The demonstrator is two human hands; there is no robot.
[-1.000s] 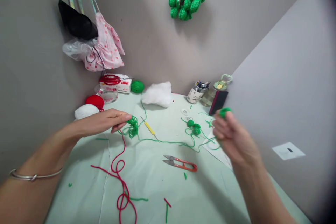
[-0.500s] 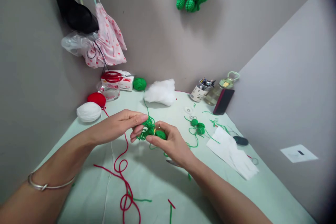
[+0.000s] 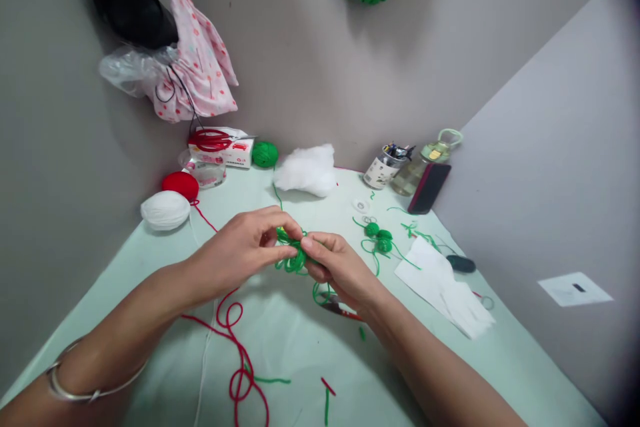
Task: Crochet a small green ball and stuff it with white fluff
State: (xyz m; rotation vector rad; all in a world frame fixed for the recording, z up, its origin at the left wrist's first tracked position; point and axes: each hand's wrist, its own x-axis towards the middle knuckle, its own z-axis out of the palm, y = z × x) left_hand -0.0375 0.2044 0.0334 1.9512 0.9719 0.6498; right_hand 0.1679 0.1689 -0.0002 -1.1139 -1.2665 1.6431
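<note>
Pens [image 3: 401, 151] in the labelled can [image 3: 380, 173], green yarn [image 3: 293, 261] in 2 hands [image 3: 243, 247] [image 3: 343, 267]

Right of the fluffy white stuffing clump [image 3: 306, 170] a hand could pass, short of the white-labelled cylindrical pen holder [image 3: 381, 171]; a round green yarn ball [image 3: 265, 155] blocks the clump's left, the left hand [image 3: 244, 245] and right hand [image 3: 344, 267] its front

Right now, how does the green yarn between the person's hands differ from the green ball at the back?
The looped green yarn is a loose bunch of loops, while the green ball is compact and rounded. The looped green yarn is at the fingertips of the left hand and right hand, partly covered; the green ball sits untouched beside the box. Both are green.
</note>
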